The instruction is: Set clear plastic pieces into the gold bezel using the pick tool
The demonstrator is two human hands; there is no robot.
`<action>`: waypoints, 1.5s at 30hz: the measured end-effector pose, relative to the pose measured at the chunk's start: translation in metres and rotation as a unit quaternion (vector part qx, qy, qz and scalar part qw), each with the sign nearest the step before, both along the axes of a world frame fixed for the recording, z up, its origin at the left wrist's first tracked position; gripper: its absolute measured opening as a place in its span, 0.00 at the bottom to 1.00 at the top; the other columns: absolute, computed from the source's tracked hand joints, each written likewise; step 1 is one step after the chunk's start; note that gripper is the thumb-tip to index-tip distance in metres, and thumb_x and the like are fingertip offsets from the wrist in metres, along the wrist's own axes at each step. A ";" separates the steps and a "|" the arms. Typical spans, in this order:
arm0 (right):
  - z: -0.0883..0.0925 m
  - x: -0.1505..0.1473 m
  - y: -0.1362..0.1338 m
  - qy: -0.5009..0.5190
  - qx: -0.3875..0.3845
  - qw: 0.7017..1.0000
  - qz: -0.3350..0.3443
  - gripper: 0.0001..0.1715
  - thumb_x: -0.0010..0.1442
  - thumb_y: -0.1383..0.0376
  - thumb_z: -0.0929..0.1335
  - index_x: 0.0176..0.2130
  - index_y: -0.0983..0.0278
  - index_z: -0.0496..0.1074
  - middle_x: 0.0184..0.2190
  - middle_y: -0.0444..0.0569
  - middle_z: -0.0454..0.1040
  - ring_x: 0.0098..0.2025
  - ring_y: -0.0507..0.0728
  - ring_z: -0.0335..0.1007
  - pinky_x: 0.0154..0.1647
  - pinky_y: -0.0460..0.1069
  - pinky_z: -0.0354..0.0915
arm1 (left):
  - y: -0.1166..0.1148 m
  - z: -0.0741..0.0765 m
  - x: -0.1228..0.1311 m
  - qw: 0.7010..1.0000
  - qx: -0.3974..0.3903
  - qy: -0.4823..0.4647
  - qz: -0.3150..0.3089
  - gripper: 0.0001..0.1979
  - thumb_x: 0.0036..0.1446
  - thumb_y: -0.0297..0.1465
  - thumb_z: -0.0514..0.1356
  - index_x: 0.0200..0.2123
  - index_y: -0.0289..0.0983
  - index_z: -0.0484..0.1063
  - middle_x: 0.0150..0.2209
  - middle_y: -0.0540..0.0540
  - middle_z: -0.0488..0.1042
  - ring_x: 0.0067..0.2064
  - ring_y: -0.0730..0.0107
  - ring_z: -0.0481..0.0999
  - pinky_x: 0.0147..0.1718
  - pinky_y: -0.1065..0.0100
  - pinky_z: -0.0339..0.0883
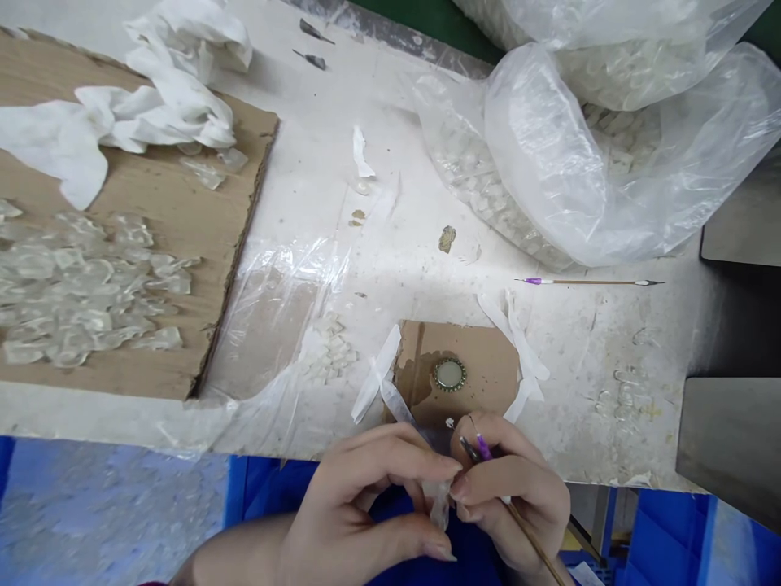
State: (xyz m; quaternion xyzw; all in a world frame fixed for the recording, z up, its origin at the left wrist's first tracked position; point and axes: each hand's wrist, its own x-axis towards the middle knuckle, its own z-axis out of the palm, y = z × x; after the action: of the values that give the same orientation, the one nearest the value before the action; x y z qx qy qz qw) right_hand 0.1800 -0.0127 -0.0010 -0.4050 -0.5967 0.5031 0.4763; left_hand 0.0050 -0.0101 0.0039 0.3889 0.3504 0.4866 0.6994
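Observation:
My left hand pinches a small clear, translucent piece between thumb and fingers, just beyond the table's near edge. Close beside it, my right hand is closed around a thin brown stick, held like a pen. Purple and dark tips show at the fingers' upper side; whether they belong to one tool or two I cannot tell. Just beyond my hands lies a small cardboard pad with a damp patch. On it rests an upturned bottle cap with greyish contents.
Many clear pieces lie on a cardboard sheet at left, near a crumpled white cloth. Small whitish pieces are heaped mid-table. Filled plastic bags stand back right, by another thin stick. Metal boxes stand at right.

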 end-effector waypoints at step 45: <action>0.013 -0.001 0.004 0.035 -0.097 0.995 0.016 0.08 0.58 0.72 0.73 0.32 0.60 0.73 0.28 0.40 0.64 0.26 0.49 0.62 0.25 0.44 0.59 | 0.006 0.000 -0.010 0.953 0.235 0.186 -0.048 0.14 0.68 0.26 0.62 0.55 0.36 0.77 0.35 0.44 0.80 0.31 0.71 0.83 0.33 0.77 0.81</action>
State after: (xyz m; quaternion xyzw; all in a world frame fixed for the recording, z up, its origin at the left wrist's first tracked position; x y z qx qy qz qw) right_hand 0.1788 -0.0087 0.0117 -0.4223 -0.5345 0.5797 0.4472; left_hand -0.0052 -0.0045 0.0034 0.6420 0.3312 0.4404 0.5332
